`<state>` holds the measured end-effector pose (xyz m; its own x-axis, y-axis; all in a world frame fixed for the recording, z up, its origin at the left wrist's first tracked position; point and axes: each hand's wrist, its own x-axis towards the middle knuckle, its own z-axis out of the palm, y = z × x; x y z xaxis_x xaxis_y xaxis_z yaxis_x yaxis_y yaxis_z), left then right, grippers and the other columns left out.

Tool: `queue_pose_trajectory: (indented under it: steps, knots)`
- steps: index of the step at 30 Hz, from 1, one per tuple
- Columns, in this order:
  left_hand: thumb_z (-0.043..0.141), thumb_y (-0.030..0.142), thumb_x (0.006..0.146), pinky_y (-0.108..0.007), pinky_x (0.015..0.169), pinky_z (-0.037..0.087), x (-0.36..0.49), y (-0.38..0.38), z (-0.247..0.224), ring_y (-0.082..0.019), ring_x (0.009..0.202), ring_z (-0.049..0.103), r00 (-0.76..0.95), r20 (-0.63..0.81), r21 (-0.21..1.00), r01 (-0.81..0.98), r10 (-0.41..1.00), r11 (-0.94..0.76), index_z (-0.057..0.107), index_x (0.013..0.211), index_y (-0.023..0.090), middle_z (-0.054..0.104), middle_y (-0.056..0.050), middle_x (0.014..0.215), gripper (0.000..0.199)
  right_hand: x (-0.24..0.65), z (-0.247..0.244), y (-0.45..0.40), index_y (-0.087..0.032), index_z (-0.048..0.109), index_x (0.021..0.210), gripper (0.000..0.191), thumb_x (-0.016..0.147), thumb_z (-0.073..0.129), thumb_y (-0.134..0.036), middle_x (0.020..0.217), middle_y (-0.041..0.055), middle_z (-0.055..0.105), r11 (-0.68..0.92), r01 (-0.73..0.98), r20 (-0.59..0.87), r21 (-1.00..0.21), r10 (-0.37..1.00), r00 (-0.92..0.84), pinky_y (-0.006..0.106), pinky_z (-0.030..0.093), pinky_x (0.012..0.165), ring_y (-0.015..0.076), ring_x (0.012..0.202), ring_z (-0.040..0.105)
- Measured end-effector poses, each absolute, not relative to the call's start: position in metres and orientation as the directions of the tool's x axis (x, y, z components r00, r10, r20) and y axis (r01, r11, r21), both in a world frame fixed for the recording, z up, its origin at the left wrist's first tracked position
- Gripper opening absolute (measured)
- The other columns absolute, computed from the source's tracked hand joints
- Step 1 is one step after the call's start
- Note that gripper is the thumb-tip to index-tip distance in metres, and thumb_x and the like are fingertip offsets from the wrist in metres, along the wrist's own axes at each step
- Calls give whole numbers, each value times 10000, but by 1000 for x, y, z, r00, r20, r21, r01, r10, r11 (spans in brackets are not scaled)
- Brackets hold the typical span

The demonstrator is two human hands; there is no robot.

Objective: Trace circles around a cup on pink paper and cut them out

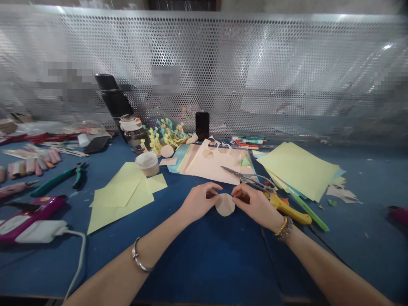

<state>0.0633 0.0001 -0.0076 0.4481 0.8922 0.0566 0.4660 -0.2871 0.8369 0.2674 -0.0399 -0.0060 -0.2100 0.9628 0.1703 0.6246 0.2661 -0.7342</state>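
Observation:
A pale peach paper circle [225,205] is held just above the blue table, pinched at its two sides. My left hand [200,201] has thumb and fingers closed on its left edge. On the opposite edge my right hand [255,205] pinches it in the same way. Scissors [236,172] lie beyond my right hand, over a sheet of peach paper [207,163] with round holes cut in it. A yellow-handled tool [291,211] rests beside my right wrist, partly hidden by the hand.
Yellow-green sheets [123,197] lie at left, near a white tub [147,163]. Another yellow stack [299,165] is at right, beside a green cutter [309,210]. Teal pliers [59,180] and a purple device [35,216] with a white cable are far left. A phone [202,125] stands at the back.

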Motion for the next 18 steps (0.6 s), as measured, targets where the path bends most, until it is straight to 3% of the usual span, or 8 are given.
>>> queue_pose_trajectory:
  steps: [6,9,15,18]
  knots:
    - [588,248,760,-260,694,475,63,-2,-2,-157,754,633,444,98,760,545,890,-355,675,996,234,710,5,867,252,267,-6,-40,-224,557,891,56,842,539,-242,766,-16,660,292,675,185,-677,956,-228,259,459,653,142,719,624]
    - [562,294,799,-257,670,456,61,-2,1,-156,704,635,440,116,747,552,891,-370,699,893,226,707,4,773,180,267,-7,-40,-227,565,892,58,841,541,-241,766,-18,664,298,695,188,-654,954,-232,262,459,649,143,714,628]
    - [462,489,869,-256,520,348,56,-4,14,-156,509,575,403,128,663,645,906,-380,659,666,218,612,3,499,391,267,-5,-41,-228,579,884,66,833,537,-224,784,-9,669,309,720,203,-621,951,-233,270,468,647,151,718,631]
    - [369,417,916,-261,518,302,46,1,26,-166,549,571,364,129,562,740,923,-370,613,659,214,625,-6,533,408,268,-5,-42,-229,583,884,70,832,537,-236,782,-3,669,311,736,222,-601,950,-220,274,469,629,157,705,628]
